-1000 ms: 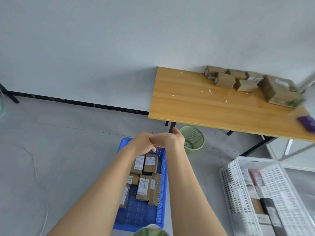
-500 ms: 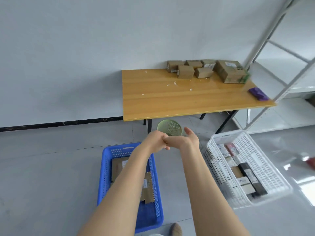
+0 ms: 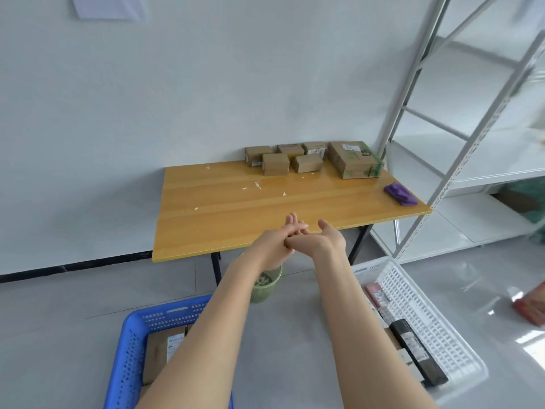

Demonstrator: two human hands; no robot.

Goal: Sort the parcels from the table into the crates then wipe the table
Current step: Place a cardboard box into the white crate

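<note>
Neither hand has hold of a parcel. Our left hand (image 3: 272, 246) and right hand (image 3: 328, 240) are pressed together in front of us, the left fingers (image 3: 292, 221) straight and pointing away, the right thumb free. We cannot tell how far the right fingers curl where they meet the left. The parcels (image 3: 306, 163) sit clustered at the back of the table (image 3: 206, 225), against the wall, with a larger taped box (image 3: 354, 159) just beside them. To make the next pick well, we judge we should part our hands, step in close and reach across the top, taking one small box at a time by its sides. The blue crate (image 3: 129, 335) lies on the floor to our left and the white crate (image 3: 427, 320) to our right, each holding parcels. The purple cloth (image 3: 401, 194) near the table's right corner and the paper scraps (image 3: 256, 184) belong to the wipe, not yet begun. Both forearms stretch forward, with the wrists meeting over the table's front edge.
</note>
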